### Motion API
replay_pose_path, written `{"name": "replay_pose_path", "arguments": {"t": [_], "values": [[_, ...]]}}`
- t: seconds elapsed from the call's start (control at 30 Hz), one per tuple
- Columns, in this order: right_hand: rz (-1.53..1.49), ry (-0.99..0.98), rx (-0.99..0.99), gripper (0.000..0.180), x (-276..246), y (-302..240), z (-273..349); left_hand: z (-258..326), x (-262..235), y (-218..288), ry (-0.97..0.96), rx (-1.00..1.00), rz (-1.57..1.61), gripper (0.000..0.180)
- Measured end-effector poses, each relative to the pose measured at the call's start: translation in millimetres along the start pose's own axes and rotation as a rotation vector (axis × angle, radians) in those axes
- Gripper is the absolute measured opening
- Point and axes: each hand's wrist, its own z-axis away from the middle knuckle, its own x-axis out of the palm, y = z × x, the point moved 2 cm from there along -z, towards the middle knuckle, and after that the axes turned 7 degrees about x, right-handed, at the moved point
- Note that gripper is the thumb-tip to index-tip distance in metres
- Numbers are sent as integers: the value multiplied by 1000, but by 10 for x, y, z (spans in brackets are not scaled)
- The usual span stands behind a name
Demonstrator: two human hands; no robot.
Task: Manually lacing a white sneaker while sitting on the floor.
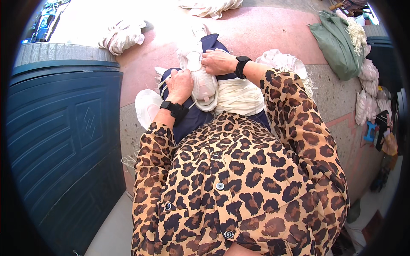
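Observation:
A pale, whitish sneaker [204, 83] lies across my lap, its heel toward me. At its left edge, my left hand [179, 84] is closed in a pinch on a thin cream shoelace [162, 92]. My right hand [218, 62] is closed at the shoe's right edge, by the tongue; its fingertips are partly hidden against the upper. A thick bundle of cream laces [240, 97] rests on my right thigh, beside the shoe. Another white shoe [147, 107] sits left of my left wrist.
A blue panelled door [68, 128] stands close on my left. Bundled pale shoes [124, 37] lie ahead on the pinkish floor [273, 34]. On the right are a whitish heap [282, 62], a green sack [339, 47] and more pale bundles [366, 106].

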Motion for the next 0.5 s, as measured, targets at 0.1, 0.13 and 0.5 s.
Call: {"name": "replay_pose_path", "arguments": {"t": [0.1, 0.13, 0.5], "values": [[-35, 27, -50, 21, -9, 6, 10, 16, 1, -17, 18, 14, -4, 18], [-46, 38, -73, 20, -19, -4, 16, 22, 10, -25, 18, 12, -3, 18], [594, 155, -210, 13, 87, -346, 112, 43, 53, -135, 172, -40, 211, 17]]}}
